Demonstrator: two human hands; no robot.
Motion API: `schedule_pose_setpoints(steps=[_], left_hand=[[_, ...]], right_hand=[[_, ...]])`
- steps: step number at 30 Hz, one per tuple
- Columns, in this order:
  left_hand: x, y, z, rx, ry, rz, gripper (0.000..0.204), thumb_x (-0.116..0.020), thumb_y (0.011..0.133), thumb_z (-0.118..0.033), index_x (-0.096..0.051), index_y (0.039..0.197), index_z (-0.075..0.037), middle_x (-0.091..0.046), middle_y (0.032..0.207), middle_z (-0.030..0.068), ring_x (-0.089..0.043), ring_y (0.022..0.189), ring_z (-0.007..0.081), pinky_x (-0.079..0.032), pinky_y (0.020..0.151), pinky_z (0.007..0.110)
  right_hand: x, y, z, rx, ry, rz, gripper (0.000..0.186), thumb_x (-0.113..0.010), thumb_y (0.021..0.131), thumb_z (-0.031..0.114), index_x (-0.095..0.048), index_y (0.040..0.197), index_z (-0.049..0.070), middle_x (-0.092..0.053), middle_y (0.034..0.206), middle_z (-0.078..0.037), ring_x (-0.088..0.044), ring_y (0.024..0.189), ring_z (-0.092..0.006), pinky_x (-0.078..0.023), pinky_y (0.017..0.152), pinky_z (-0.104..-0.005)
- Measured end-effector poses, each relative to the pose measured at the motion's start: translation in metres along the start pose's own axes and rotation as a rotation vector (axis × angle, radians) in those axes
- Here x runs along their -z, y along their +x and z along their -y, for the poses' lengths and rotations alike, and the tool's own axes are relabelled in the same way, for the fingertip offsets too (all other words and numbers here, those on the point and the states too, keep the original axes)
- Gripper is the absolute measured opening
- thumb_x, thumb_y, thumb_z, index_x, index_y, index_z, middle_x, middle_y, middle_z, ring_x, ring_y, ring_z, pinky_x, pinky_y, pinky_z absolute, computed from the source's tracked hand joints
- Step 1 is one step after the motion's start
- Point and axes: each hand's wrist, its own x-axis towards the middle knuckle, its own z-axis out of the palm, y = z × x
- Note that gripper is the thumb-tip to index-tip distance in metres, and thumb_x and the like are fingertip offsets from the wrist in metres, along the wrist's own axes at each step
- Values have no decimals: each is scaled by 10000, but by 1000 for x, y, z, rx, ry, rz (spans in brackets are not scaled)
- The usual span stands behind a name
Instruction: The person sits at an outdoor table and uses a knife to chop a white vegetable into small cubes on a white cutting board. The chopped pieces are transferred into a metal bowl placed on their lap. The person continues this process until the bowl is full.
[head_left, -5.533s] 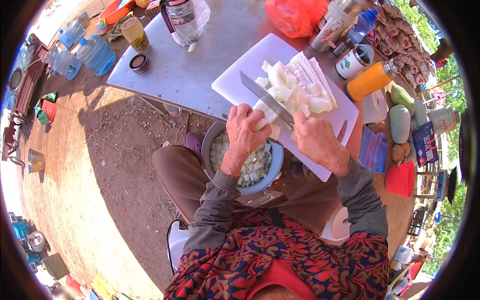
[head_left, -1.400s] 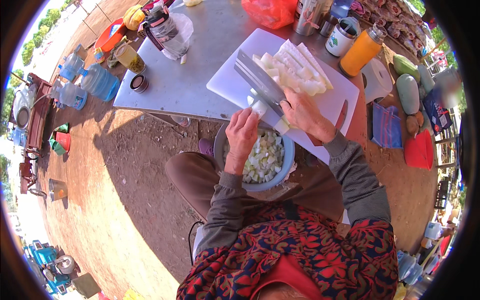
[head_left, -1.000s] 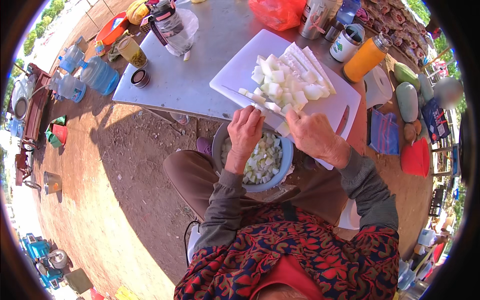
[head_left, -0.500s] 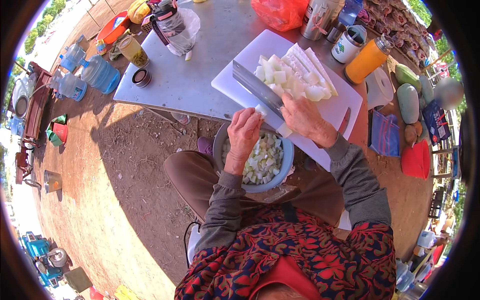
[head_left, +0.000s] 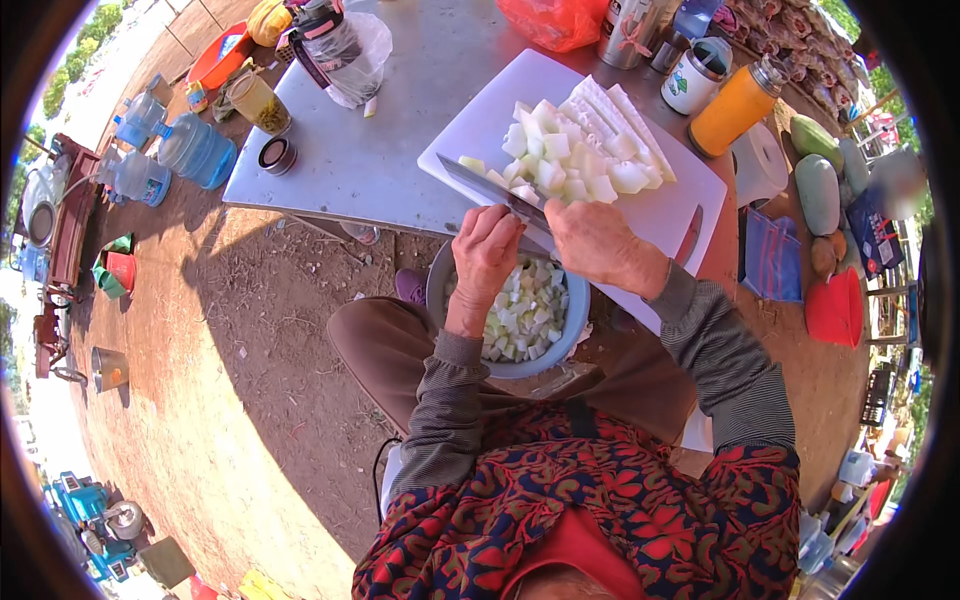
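Note:
My right hand (head_left: 605, 245) is closed round the handle of a wide kitchen knife (head_left: 475, 182), whose blade points to the far left over the near edge of the white cutting board (head_left: 460, 130). My left hand (head_left: 485, 258) is closed, its fingertips at the blade's near side; whatever is in them is hidden. On the board lie pale cubes of winter melon (head_left: 553, 150), beside long uncut strips (head_left: 640, 130). Below both hands, between my knees, a grey-blue basin (head_left: 575, 320) holds many cut melon cubes (head_left: 520, 310).
The metal table (head_left: 330, 185) carries a bagged jug (head_left: 345, 60), a small dark-rimmed cup (head_left: 278, 154), a red plastic bag (head_left: 555, 22), a white mug (head_left: 692, 82) and an orange bottle (head_left: 735, 108). Whole green gourds (head_left: 818, 198) and a red bucket (head_left: 834, 308) are at right.
The knife and my right hand have shifted slightly left and nearer, the blade's tip dropping toward the board's near edge. My left fingertips, which showed a white piece before, now meet the blade.

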Motion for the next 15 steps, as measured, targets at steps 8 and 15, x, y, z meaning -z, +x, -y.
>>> schedule_pose_setpoints(steps=[8,15], left_hand=[[15,-12,-3,-23,-1,32,196,-755,669,26,-675,823,-65,-684,956,65,-647,859,270,-537,725,358],[18,-32,-3,140,-122,60,194,-777,671,36,-701,831,-41,-700,941,95,-674,812,254,-550,705,336]], right_hand=[[-20,0,-20,-113,250,-273,150,-567,875,134,-525,889,-9,-621,730,-252,-604,713,-469,-480,647,-528],[1,-31,-9,-207,297,-287,165,-586,878,156,-522,884,4,-607,687,-249,-585,682,-477,-458,621,-552]])
